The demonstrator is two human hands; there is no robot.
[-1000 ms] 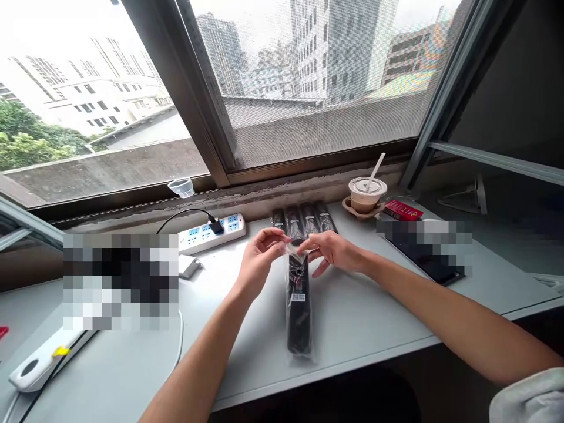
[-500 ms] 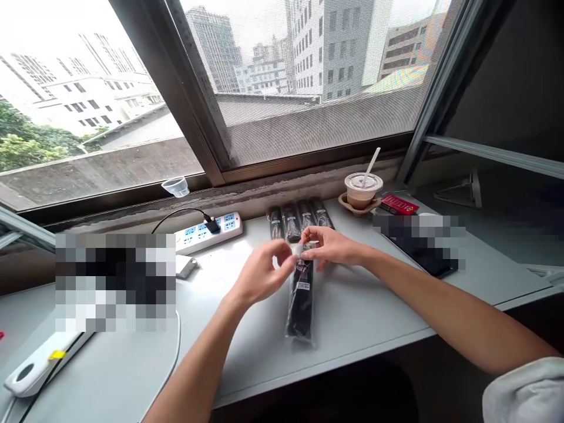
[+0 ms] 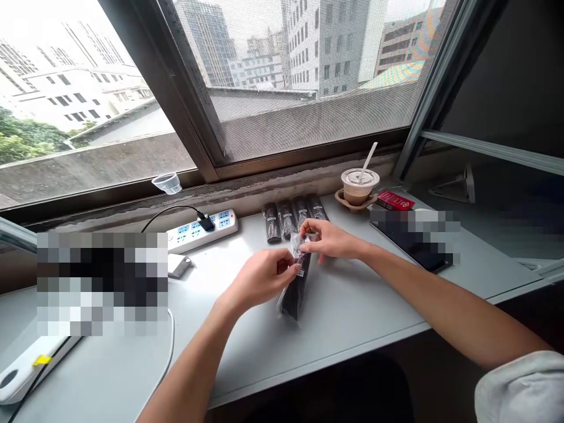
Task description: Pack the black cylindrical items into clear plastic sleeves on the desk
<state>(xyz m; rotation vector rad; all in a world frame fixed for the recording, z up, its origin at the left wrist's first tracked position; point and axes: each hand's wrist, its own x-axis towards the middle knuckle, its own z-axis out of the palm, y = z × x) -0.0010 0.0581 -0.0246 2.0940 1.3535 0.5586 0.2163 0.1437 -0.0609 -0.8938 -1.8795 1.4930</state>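
A long black item in a clear plastic bag (image 3: 292,299), with a small white label, slants over the desk in front of me. What the item is, I cannot make out. My left hand (image 3: 267,273) is closed in a pinch on the bag's left edge, near the label. At the bag's top end, the fingers of my right hand (image 3: 328,238) pinch the crinkled plastic. Just behind my hands, several similar black packages (image 3: 272,226) lie side by side in clear wrapping.
A white power strip (image 3: 202,230) with a black plug sits at the back left, beside a white adapter (image 3: 178,265). On the right stand a lidded drink cup (image 3: 359,187) in a carton holder, a red packet (image 3: 394,200) and a dark tablet-like slab (image 3: 412,244). A white cable (image 3: 171,341) crosses the left.
The bagged item has tilted, its lower end swinging left. My left hand has moved from the bag's top down to its side near the label; my right hand stays at the top.
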